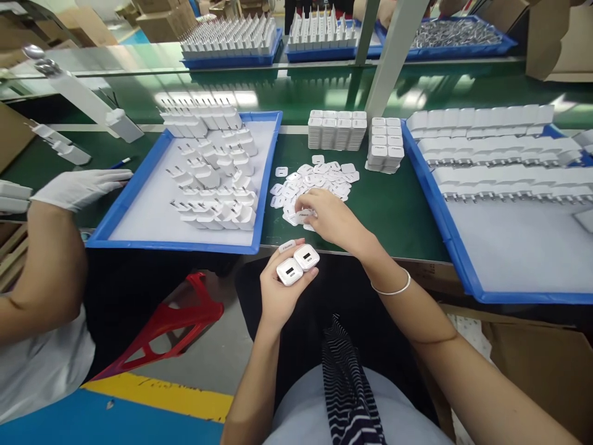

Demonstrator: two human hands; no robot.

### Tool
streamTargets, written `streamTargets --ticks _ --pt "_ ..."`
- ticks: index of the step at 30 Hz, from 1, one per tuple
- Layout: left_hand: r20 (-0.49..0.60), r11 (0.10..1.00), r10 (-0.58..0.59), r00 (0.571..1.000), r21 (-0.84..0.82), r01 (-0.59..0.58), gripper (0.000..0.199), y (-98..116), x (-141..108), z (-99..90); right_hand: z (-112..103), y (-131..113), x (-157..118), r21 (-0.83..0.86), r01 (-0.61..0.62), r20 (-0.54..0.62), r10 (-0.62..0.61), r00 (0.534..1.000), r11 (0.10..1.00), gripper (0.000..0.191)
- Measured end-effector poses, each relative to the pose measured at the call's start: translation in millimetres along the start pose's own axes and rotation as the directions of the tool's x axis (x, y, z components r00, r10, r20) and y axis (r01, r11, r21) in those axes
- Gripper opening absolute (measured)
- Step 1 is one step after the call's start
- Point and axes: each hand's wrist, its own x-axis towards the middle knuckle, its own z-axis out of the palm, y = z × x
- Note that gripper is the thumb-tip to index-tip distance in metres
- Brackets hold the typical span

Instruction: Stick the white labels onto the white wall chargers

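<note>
My left hand (280, 300) is wrapped round two white USB chargers (290, 272), held side by side with their port faces up. A small white plate with dark print (286, 246) rests at its fingers, just beyond the chargers. My right hand (337, 217) pinches a white printed plate (304, 214) between thumb and fingers, at the near edge of a loose pile of similar plates (328, 179) on the green bench. Behind the pile stand neat stacks of these plates (337, 131), with a shorter stack (385, 145) to the right.
A blue-rimmed tray (266, 185) with rows of white plug chargers lies left; another blue tray (445, 225) with chargers lies right. A co-worker's gloved hand (81, 188) rests beside the left tray. More loaded trays (231, 60) stand beyond, near a metal post (393, 55).
</note>
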Motion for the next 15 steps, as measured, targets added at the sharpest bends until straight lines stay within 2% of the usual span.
streamTargets --ticks 2,5,7,9,12,15 --pt "-0.007 1.000 -0.010 1.000 -0.005 0.010 0.041 0.8 0.3 0.0 -2.5 0.4 -4.7 0.094 -0.016 -0.038 0.020 0.999 0.995 0.024" --pt "-0.020 0.999 -0.020 1.000 -0.040 0.019 0.042 1.4 0.9 1.6 -8.5 0.5 -18.7 0.358 -0.023 -0.121 0.071 0.990 0.933 0.016" --pt "-0.018 0.996 -0.028 0.999 -0.089 0.026 0.044 2.0 1.5 4.5 -10.9 0.5 -31.7 0.582 -0.022 -0.153 0.137 0.979 0.813 0.008" --pt "-0.003 0.990 -0.037 0.999 -0.140 0.036 0.047 3.4 2.0 8.8 -9.9 0.4 -45.6 0.757 -0.025 -0.158 0.220 0.963 0.653 0.012" --pt "0.033 0.984 -0.037 0.999 -0.172 0.042 0.048 7.7 2.4 17.1 -3.3 -1.6 -64.3 0.871 -0.057 -0.132 0.345 0.929 0.487 0.022" --pt "0.058 0.982 -0.008 0.998 -0.187 0.019 0.046 13.4 1.9 25.6 2.7 -5.2 -77.7 0.892 -0.068 -0.141 0.417 0.898 0.448 0.019"
